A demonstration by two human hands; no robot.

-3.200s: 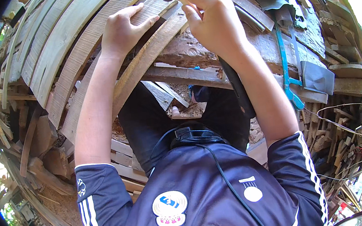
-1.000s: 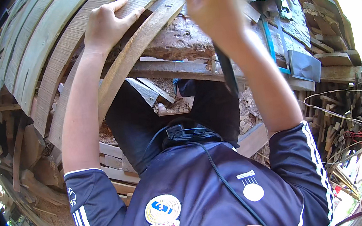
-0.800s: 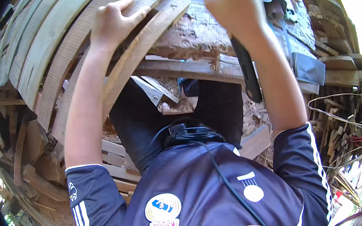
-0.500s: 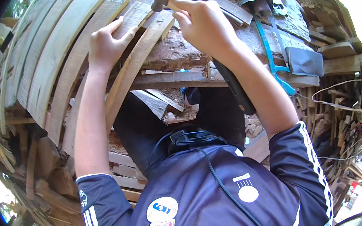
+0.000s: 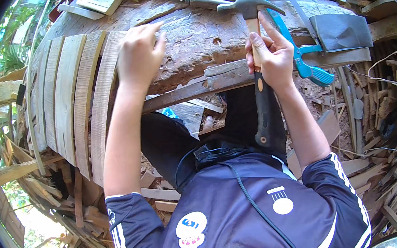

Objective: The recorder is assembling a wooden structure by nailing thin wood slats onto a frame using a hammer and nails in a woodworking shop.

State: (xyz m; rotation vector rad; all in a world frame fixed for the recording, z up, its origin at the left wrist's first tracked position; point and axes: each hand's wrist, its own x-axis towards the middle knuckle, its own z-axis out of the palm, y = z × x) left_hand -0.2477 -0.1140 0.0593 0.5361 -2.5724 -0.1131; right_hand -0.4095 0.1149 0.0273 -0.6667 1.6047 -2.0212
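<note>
In my right hand is a claw hammer, gripped high on the handle just below its dark metal head. Its black grip hangs down toward my lap. My left hand, slightly blurred, is over the upper end of the nearest wooden slat, with thumb and fingers apart and nothing visible between them. Several more slats lie side by side to its left, spanning the edge of the thick, worn timber bench.
A teal-framed hacksaw lies right of the hammer, beside a dark grey folded sheet. A slim tool with a pale handle rests behind the hammer head. Wood offcuts lie at the back left, and scrap wood is piled at the right.
The hammer has come nearer and to the right, its head now fully in view. My left hand has shifted right, off the plank it held. The narrow diagonal plank no longer lies across the bench.
</note>
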